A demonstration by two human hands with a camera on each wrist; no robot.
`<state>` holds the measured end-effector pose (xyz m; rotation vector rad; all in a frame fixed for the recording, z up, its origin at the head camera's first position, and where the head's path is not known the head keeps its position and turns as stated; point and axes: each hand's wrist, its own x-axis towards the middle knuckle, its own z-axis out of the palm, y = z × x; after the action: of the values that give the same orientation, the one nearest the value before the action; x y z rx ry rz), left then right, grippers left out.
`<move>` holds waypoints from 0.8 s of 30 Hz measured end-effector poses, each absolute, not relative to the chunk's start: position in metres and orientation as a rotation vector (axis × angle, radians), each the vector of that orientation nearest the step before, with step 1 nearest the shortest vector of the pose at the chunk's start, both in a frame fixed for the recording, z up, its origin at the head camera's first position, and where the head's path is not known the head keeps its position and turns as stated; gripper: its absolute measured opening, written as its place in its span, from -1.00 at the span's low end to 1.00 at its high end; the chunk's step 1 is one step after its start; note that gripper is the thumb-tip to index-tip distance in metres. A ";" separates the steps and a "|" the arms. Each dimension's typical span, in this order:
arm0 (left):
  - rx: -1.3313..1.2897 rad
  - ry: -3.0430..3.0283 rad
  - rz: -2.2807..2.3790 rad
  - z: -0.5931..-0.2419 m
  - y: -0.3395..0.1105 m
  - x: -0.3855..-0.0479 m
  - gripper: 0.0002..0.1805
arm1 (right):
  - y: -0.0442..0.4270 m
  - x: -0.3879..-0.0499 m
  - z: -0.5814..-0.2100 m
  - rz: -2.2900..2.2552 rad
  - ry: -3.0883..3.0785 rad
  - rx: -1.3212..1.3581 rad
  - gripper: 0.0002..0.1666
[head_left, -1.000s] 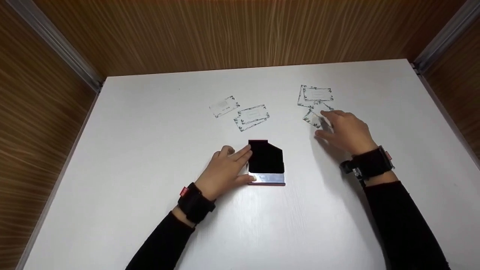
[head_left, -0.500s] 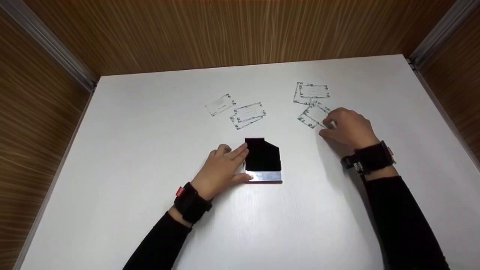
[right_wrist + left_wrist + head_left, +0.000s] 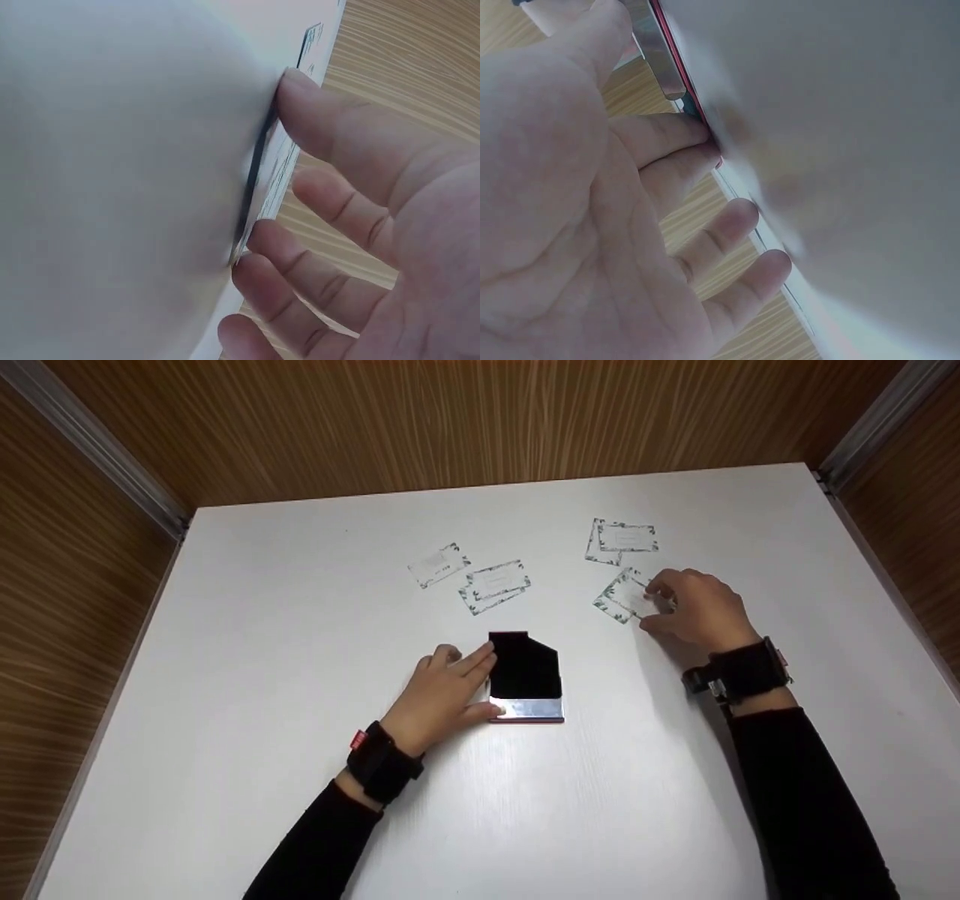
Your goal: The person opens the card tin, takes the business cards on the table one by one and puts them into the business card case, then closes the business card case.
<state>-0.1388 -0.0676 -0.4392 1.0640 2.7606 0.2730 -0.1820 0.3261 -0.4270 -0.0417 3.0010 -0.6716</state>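
Pinching a leaf-bordered card (image 3: pixel 634 595) between thumb and fingers, right grip (image 3: pixel 701 609) arched over its right end; left grip (image 3: pixel 439 694), two fingers extended, touched the card case (image 3: pixel 525 669).

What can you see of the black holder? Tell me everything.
The holder lies flat on the table, on the near side of the cards. Its dull black panel has a slanted far right corner; a shiny, metal-looking silver strip runs along the near side, with thin red edging. The left hand touches its left side: two fingertips toward the far end, thumb on the strip. No card shows on it.
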 end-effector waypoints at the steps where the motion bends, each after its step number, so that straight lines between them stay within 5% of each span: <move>1: 1.066 2.762 0.278 -0.439 -0.068 -0.139 -0.14 | 0.326 -0.182 -0.427 -0.677 2.997 -0.039 -0.43; 9: 1.071 2.770 0.299 -0.440 -0.069 -0.138 -0.13 | 0.326 -0.184 -0.427 -0.652 2.993 -0.042 -0.35; 16: 1.070 2.761 0.289 -0.439 -0.067 -0.138 -0.15 | 0.326 -0.181 -0.422 -0.632 3.080 -0.081 -0.61; 24: 1.056 2.742 0.324 -0.438 -0.067 -0.138 -0.14 | 0.325 -0.181 -0.419 -0.595 3.260 -0.084 -0.65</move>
<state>-0.1383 -0.0669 -0.4381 1.0558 2.7421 0.3244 -0.1810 0.3253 -0.4193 -0.0839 3.2604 -0.5952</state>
